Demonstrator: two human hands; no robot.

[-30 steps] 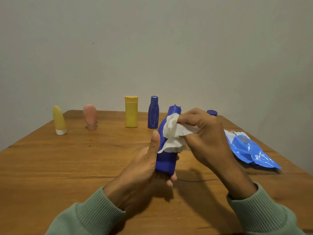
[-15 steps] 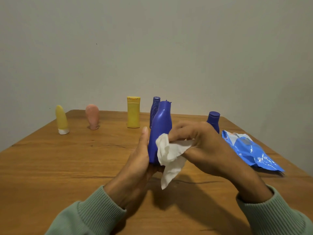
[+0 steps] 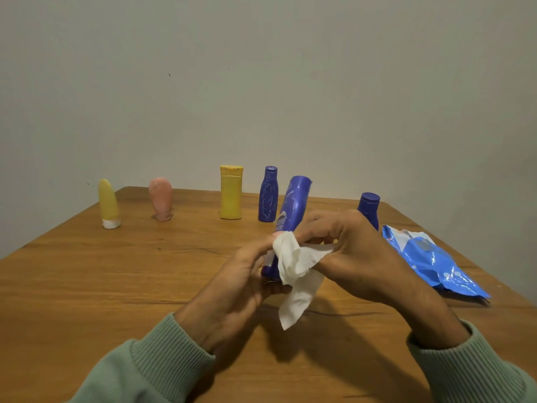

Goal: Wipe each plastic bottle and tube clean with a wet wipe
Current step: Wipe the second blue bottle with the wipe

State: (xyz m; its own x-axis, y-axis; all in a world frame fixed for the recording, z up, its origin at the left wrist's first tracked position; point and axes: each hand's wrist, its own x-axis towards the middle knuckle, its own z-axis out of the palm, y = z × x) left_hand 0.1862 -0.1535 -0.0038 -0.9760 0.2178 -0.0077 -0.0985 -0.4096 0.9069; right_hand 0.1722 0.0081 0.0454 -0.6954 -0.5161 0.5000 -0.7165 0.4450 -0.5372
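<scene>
1. A blue plastic bottle [image 3: 293, 205] is held in the air above a wooden table [image 3: 87, 286], near the centre of the view. It is tilted, with its upper end leaning toward 1 o'clock.
2. The left hand [image 3: 241, 280] reaches in from 7 o'clock, its fingers and thumb curled tight round the bottle's lower part.
3. The right hand [image 3: 357, 257] reaches in from 4 o'clock. It pinches a white wet wipe [image 3: 299, 266] between curled fingers and thumb and presses it against the bottle's lower half. A loose corner of the wipe hangs toward 6 o'clock.
4. The step in hand appears to be wiping this bottle. To do it well, the left hand should grip firmly and turn the bottle bit by bit. The right hand should draw the wipe along the bottle's full length, including the upper end, with the loose tail gathered in.
5. Four containers stand upright and apart near the table's far edge. A yellow tube [image 3: 108, 203] is at 10 o'clock, with a pink tube [image 3: 160, 199] beside it. A yellow bottle [image 3: 230, 193] is at 11 o'clock. A small blue bottle [image 3: 268, 196] is at 12 o'clock, just behind the held one.
6. A second blue bottle [image 3: 369, 207] stands at 2 o'clock, partly hidden by the right hand. A blue wipes pack [image 3: 430, 263] lies flat at 3 o'clock.
7. Green ribbed sleeves [image 3: 162, 365] cover both wrists.
</scene>
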